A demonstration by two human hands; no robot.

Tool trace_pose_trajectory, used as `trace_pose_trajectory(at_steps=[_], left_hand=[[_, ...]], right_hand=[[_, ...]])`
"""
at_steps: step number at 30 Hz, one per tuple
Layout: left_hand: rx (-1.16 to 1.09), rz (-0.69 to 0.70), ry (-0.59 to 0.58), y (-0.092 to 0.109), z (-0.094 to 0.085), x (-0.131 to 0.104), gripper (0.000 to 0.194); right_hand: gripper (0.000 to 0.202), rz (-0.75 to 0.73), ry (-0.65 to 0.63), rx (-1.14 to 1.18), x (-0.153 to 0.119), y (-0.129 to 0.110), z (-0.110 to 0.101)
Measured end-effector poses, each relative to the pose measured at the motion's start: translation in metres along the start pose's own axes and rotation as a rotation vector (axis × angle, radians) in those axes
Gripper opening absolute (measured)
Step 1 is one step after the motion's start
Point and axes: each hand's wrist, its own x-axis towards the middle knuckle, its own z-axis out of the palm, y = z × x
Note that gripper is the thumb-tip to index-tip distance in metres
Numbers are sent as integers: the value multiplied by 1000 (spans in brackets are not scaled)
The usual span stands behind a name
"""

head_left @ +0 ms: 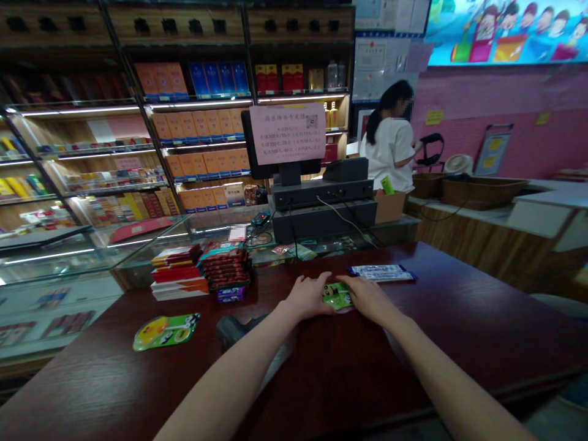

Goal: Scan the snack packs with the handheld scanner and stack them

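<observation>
A small green packet (337, 296) is being held between both hands over the near-middle part of the dark red-brown table (463, 324). Its left side is being gripped by the left hand (309, 295), with the thumb being kept at the near edge and the fingers being curved toward the far one. Its right side is being grasped by the right hand (371, 299), whose index finger is being laid along the far right corner. Whether the packet is being lifted clear of the wood cannot be told.

Just beyond the right hand, slim blue-and-white packets (382, 272) are being supported by the table. To the left, a dark handheld device (235, 329) is being partly covered by the left forearm. Farther left, a green blister pack (166, 331) with a yellow shape is being displayed flat. Beyond the device, purple packets (231, 294), a pile of dark red packets (226, 264) and a red-and-white stack (179, 274) are being kept close together.

At the far side, a pink sign (288, 136) is being borne by a monitor (252, 147). Farther right, a person in a white top (389, 150) is being seen, partly hidden by a cardboard box (389, 209). At the far left, orange boxes (202, 125) are being held by lit shelves (202, 104).
</observation>
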Motion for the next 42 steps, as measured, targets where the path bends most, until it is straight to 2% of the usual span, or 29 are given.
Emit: trace_pose_trajectory(at_steps=[8,19,23,30,37,42], left_hand=[[-90,20,79,-17,-16,-11,78],[-124,109,244,-68,-49,-55,64],[-123,93,275,-87,-60,-77,61],[-158,28,318,-120,-77,-122,61],[-162,-83,370,-156,-71,-155,66],[-193,-99,413,-170,-67,-170,71]], right_hand=[[48,-77,90,102,6,-2,3],[74,-309,204,201,23,-19,14],[75,-378,221,210,30,-38,15],[72,-479,217,243,43,-87,17],[71,-553,200,266,59,-128,28],[72,-567,200,316,68,-145,37]])
